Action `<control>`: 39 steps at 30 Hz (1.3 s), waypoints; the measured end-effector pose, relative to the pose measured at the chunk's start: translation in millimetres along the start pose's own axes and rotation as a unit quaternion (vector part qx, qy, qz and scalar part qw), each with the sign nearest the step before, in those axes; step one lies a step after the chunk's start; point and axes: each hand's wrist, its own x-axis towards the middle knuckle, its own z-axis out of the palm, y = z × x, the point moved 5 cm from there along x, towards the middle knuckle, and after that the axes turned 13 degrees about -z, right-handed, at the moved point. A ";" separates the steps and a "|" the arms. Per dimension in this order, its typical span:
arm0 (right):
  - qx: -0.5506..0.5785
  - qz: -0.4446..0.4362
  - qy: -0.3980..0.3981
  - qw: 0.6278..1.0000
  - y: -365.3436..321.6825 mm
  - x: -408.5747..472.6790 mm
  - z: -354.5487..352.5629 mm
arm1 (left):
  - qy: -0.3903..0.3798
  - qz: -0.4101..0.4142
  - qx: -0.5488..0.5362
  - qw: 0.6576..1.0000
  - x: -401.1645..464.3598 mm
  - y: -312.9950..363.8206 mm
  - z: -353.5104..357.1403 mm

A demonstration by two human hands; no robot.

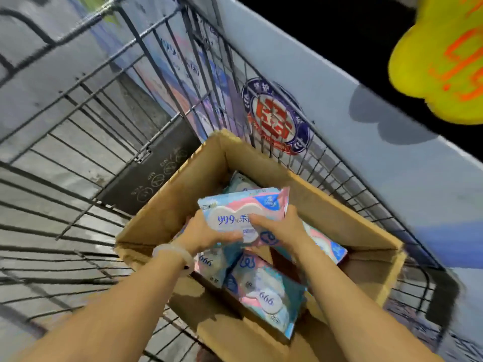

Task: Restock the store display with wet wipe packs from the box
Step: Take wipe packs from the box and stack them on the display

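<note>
Both hands, left (206, 232) and right (281, 226), are gripping a small stack of packs (243, 209) just above the box (167, 212). Pink and blue wrappers, white lid, "999" on top. At least three more packs lie loose in the box, which sits in a wire cart (78, 158).

A single head-worn wide-angle camera is looking steeply down and forward from close above, tilting so the scene is running diagonally. It is taking in both forearms from the lower edge, the open cardboard box (261, 163) at centre, and the wire cart (86, 158) surrounding it.
</note>
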 end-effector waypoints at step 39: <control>0.007 -0.487 0.326 0.810 -326.6 -407.3 -604.5 | -0.001 0.564 0.114 0.818 -430.7 548.4 406.8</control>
